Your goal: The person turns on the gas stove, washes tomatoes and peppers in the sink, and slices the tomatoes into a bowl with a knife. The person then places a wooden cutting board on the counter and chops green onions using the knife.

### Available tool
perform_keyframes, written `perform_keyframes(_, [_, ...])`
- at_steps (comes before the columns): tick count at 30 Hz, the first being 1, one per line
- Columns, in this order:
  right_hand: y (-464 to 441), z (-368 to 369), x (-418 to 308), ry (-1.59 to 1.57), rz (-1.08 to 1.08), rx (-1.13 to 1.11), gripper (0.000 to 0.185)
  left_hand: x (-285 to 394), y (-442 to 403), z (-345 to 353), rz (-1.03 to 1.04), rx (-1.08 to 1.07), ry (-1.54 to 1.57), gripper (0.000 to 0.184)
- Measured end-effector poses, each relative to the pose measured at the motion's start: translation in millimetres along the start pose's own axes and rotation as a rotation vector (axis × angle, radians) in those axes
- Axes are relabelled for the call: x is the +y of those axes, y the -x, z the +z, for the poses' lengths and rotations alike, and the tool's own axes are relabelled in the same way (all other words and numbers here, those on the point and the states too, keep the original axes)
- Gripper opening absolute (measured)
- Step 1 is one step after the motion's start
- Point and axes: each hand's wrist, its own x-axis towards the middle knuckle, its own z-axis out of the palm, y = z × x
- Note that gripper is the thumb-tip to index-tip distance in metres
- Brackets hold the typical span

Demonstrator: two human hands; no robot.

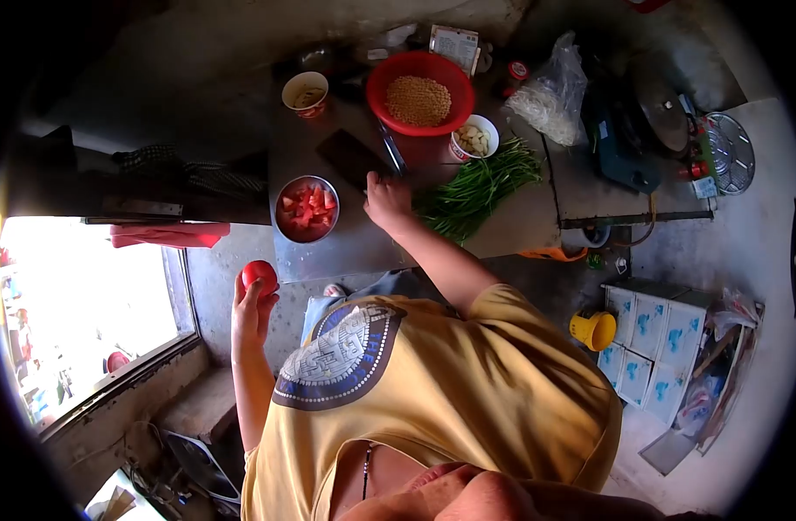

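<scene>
My left hand (254, 304) is raised beside the table's left front corner, its fingers wrapped round a red tomato (259, 275). Over the metal table (328, 258), my right hand (387, 201) has its fingers curled at the near edge of a dark flat slab (350, 156); what they hold is too small to tell. Just beyond that hand lies a knife-like object (392, 149). A metal bowl (279, 208) of cut red pieces stands left of my right hand. Long green stalks (485, 193) lie to its right.
Farther back stand a red basin (378, 87) of beige grains, a paper cup (307, 106), a white tub (493, 137) of pale pieces and a clear plastic bag (558, 100). At right are a dark stove (619, 148), a yellow bucket (593, 330) and white boxes (654, 339).
</scene>
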Motion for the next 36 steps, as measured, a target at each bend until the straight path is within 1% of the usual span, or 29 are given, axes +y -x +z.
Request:
perform_keyframes(2, [-4.0, -21.6, -2.8, -0.169, 0.06, 0.056, 0.036, -4.7, -1.0, 27.4, -0.026, -0.013, 0.039, 0.05])
perform_keyframes(3, [-6.0, -57.2, -8.7, -0.26, 0.109, 0.065, 0.031, -8.0, -6.6, 34.3, -0.044, -0.031, 0.045, 0.05])
perform_keyframes(4, [-5.3, -60.4, -2.8, -0.359, 0.07, 0.108, 0.031, -7.1, -9.8, 38.9, -0.054, -0.04, 0.053, 0.05])
perform_keyframes(6, [3.5, -82.2, 4.8, -0.513, -0.043, 0.146, 0.035, -0.7, -11.4, 65.7, -0.059, 0.013, -0.009, 0.049])
perform_keyframes(8, [15.9, -116.5, 4.7, -0.583, -0.118, 0.19, 0.035, 3.1, -19.1, 82.1, -0.016, -0.058, -0.031, 0.05])
perform_keyframes(11, [31.0, -137.7, -3.7, -0.797, -0.043, -0.116, 0.041, 6.4, -28.0, 99.9, -0.006, -0.097, -0.022, 0.052])
perform_keyframes(13, [38.7, -145.9, -18.4, -0.716, -0.185, -0.105, 0.043, -5.9, -42.7, 100.9, 0.004, -0.135, -0.016, 0.051])
perform_keyframes(14, [40.8, -147.8, -22.1, -0.668, -0.252, -0.097, 0.044, -15.1, -50.6, 96.2, 0.053, -0.217, 0.011, 0.05])
perform_keyframes(15, [42.2, -145.1, -22.7, -0.528, -0.325, -0.183, 0.052, -25.8, -58.5, 91.0, 0.101, -0.301, 0.039, 0.05])
perform_keyframes(16, [44.3, -146.4, -24.9, -0.484, -0.357, -0.218, 0.053, -26.6, -57.7, 92.6, 0.151, -0.384, 0.065, 0.05])
perform_keyframes(17, [47.2, -148.9, -28.4, -0.441, -0.388, -0.253, 0.053, -21.2, -52.4, 98.4, 0.149, -0.435, 0.19, 0.048])
perform_keyframes(18, [50.3, -150.0, -32.5, -0.399, -0.42, -0.289, 0.054, -27.5, -54.7, 93.5, 0.155, -0.43, 0.172, 0.049])
perform_keyframes(19, [52.5, -147.2, -36.4, -0.378, -0.403, -0.32, 0.056, -32.2, -56.6, 90.3, 0.163, -0.424, 0.154, 0.049])
perform_keyframes(21, [52.8, -145.1, -41.4, -0.379, -0.412, -0.308, 0.056, -41.2, -59.3, 84.0, 0.212, -0.415, 0.087, 0.048])
perform_keyframes(24, [53.6, -135.4, -40.1, -0.389, -0.38, -0.288, 0.056, -39.7, -61.7, 85.2, 0.137, -0.477, 0.296, 0.041])
perform_keyframes(27, [53.1, -129.0, -29.4, -0.386, -0.356, -0.293, 0.056, -36.8, -66.9, 69.7, -0.12, -0.494, 0.397, 0.031])
perform_keyframes(28, [51.8, -129.0, -27.5, -0.383, -0.354, -0.3, 0.057, -34.0, -67.0, 71.2, -0.103, -0.476, 0.369, 0.029])
perform_keyframes(29, [52.7, -126.8, -29.2, -0.374, -0.354, -0.3, 0.052, -33.5, -65.2, 73.0, -0.092, -0.455, 0.342, 0.027])
perform_keyframes(32, [53.3, -119.3, -45.3, -0.399, -0.36, -0.231, 0.053, -31.3, -62.5, 83.4, -0.102, -0.422, 0.308, 0.022])
perform_keyframes(33, [53.0, -119.9, -50.5, -0.407, -0.363, -0.214, 0.045, -31.5, -61.7, 84.9, -0.11, -0.411, 0.307, 0.02])
perform_keyframes(36, [54.1, -102.9, -36.1, -0.423, -0.267, -0.275, 0.037, -29.8, -67.7, 74.5, -0.171, -0.342, 0.335, 0.018])
